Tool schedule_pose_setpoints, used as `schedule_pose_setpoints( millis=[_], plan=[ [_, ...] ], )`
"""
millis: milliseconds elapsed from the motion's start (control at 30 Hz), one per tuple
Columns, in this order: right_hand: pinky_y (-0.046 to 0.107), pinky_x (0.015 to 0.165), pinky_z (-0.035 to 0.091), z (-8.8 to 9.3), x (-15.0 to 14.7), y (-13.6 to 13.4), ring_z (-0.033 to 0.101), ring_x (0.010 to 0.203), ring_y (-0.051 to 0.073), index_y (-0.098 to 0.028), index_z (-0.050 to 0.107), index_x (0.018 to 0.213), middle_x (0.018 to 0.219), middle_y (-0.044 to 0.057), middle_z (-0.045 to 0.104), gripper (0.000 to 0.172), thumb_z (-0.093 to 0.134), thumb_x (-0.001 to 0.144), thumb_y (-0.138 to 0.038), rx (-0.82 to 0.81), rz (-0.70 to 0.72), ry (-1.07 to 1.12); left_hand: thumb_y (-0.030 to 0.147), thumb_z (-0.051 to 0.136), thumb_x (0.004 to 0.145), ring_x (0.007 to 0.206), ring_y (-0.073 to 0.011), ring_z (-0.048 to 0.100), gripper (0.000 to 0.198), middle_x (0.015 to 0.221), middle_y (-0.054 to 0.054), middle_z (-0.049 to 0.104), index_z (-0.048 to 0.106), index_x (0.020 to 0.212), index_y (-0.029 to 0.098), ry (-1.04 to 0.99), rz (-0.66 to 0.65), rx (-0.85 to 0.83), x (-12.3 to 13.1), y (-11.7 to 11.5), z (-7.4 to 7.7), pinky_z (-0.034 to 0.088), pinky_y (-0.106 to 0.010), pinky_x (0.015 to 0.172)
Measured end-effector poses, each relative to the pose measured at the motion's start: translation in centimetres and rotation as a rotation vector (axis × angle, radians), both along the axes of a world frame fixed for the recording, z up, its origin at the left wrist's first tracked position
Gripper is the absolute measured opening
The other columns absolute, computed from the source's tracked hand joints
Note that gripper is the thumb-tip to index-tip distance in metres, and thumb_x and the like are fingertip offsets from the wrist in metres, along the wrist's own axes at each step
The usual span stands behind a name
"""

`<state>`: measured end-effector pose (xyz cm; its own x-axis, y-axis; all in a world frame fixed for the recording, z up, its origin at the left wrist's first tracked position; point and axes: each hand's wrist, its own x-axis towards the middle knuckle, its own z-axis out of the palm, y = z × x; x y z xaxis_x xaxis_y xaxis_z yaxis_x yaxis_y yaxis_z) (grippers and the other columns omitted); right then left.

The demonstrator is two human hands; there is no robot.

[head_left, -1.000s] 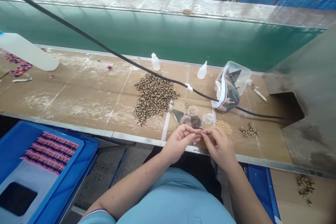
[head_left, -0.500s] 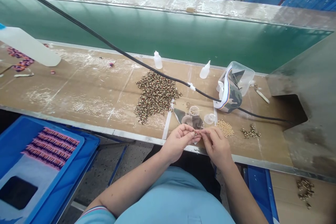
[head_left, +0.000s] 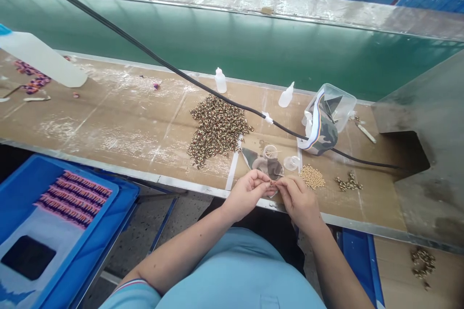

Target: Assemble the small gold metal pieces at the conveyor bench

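My left hand [head_left: 251, 189] and my right hand [head_left: 297, 198] meet at the bench's front edge, fingertips pinched close together. Between them is a tiny dark piece, too small to name. Just beyond my fingers lies a camouflage cloth [head_left: 266, 164], with a small clear round dish [head_left: 270, 151] on it and another clear dish [head_left: 291, 162] beside it. Right of those is a pile of small beige beads [head_left: 312, 176]. A big heap of small brown-and-cream pieces [head_left: 217, 130] spreads to the left, and a small cluster of similar pieces [head_left: 348, 182] lies to the right.
A black cable [head_left: 163, 62] crosses above the bench. Two small white squeeze bottles [head_left: 220, 80] stand at the back. A clear tub [head_left: 344, 101] with camouflage cloth stands back right. A large white jug [head_left: 47, 60] is at left, above a blue tray [head_left: 108, 203] holding patterned strips and a dark flat object.
The whole view has shifted slightly. My hands stay pinched together at nearly the same spot, with only small finger movement.
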<state>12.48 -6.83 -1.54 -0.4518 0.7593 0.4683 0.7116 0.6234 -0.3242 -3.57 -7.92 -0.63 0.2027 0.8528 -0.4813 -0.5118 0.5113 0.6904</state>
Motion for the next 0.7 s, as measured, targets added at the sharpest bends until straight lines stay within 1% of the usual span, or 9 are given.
schedule_pose_setpoints(
  millis=[200,433,567,700],
  plan=[
    [0.018,0.057,0.045,-0.68,-0.31,-0.2,0.062,0.072,0.01,-0.019,0.056,0.088,0.082,0.004,0.063,0.018,0.04,0.096,-0.024,-0.003,-0.023,0.036,0.037,0.08,0.062,0.068,-0.0115,0.066,0.037,0.071,-0.001,0.068,0.054,0.076,0.014,0.027,-0.004,0.025,-0.1,0.04,-0.04,0.054,-0.029,0.078],
    [0.021,0.057,0.047,-0.99,-0.6,-0.25,0.062,0.072,0.012,-0.02,0.055,0.086,0.081,0.004,0.063,0.019,0.04,0.096,-0.026,-0.008,-0.062,0.046,0.034,0.08,0.063,0.067,-0.0116,0.067,0.035,0.073,-0.002,0.069,0.055,0.076,0.013,0.012,0.011,0.027,-0.13,0.17,-0.22,0.054,-0.028,0.076],
    [0.02,0.055,0.045,-1.02,-0.57,-0.25,0.062,0.07,0.011,-0.02,0.057,0.088,0.081,0.004,0.064,0.019,0.041,0.096,-0.025,-0.024,-0.051,0.026,0.034,0.08,0.062,0.066,-0.0112,0.067,0.035,0.071,-0.002,0.069,0.055,0.075,0.013,0.016,0.021,0.022,-0.15,0.24,-0.31,0.054,-0.027,0.074],
    [0.019,0.055,0.045,-0.81,-0.4,-0.14,0.062,0.069,0.01,-0.019,0.058,0.089,0.083,0.004,0.065,0.018,0.042,0.096,-0.023,-0.001,-0.014,0.003,0.035,0.08,0.062,0.066,-0.0108,0.067,0.035,0.07,-0.002,0.069,0.055,0.074,0.013,0.036,0.02,0.025,-0.27,0.29,-0.36,0.054,-0.024,0.071]
  ],
)
